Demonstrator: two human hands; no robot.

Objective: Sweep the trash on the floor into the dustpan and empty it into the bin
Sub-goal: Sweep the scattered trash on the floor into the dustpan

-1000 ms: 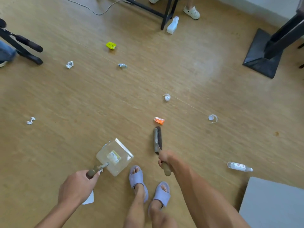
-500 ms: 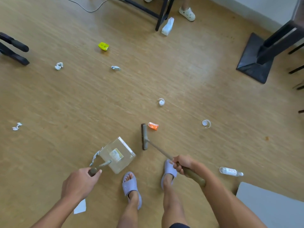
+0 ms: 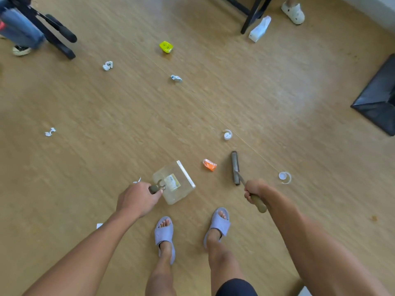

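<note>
My left hand [image 3: 136,200] grips the handle of a clear plastic dustpan [image 3: 174,182] resting on the wooden floor, its metal lip facing right. My right hand [image 3: 253,190] grips the wooden handle of a small brush [image 3: 235,167], whose head stands on the floor to the right of an orange wrapper [image 3: 210,164]. The wrapper lies between the dustpan lip and the brush. Other trash is scattered: two white caps with rings [image 3: 227,135] [image 3: 284,177], crumpled paper [image 3: 108,65] [image 3: 176,78] [image 3: 50,132], a yellow piece [image 3: 166,46]. No bin is in view.
My feet in lilac slippers [image 3: 164,233] stand just behind the dustpan. A black stand base [image 3: 378,99] sits at the right, black furniture legs [image 3: 252,16] and a white bottle [image 3: 259,28] at the top, another person's leg and chair legs [image 3: 53,35] at top left.
The brush has gone from the left of the orange wrapper to its right side. The dustpan has shifted closer to the wrapper. My view has moved; the bottle at the lower right is out of frame.
</note>
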